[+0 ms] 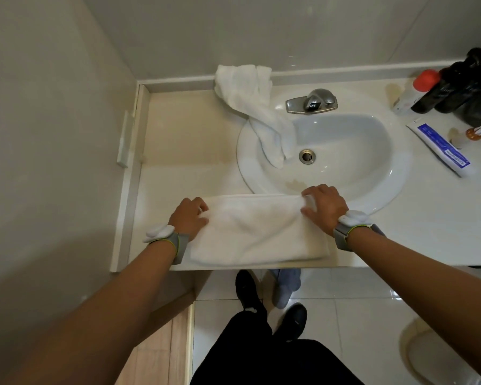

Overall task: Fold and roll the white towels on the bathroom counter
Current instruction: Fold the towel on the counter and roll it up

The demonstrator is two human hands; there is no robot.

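Note:
A folded white towel [257, 232] lies flat along the counter's front edge, its far edge reaching the sink rim. My left hand [189, 216] grips its left end with curled fingers. My right hand [324, 205] pinches its far right corner, thumb under the fold. A second white towel [252, 98], crumpled and unfolded, hangs from the back ledge down into the sink bowl.
The white sink [372, 173] with its metal faucet [313, 102] fills the counter's middle. A toothpaste tube [440, 147] and several dark bottles [461, 84] stand at the right. The bare counter [184, 140] lies left of the sink, against a wall.

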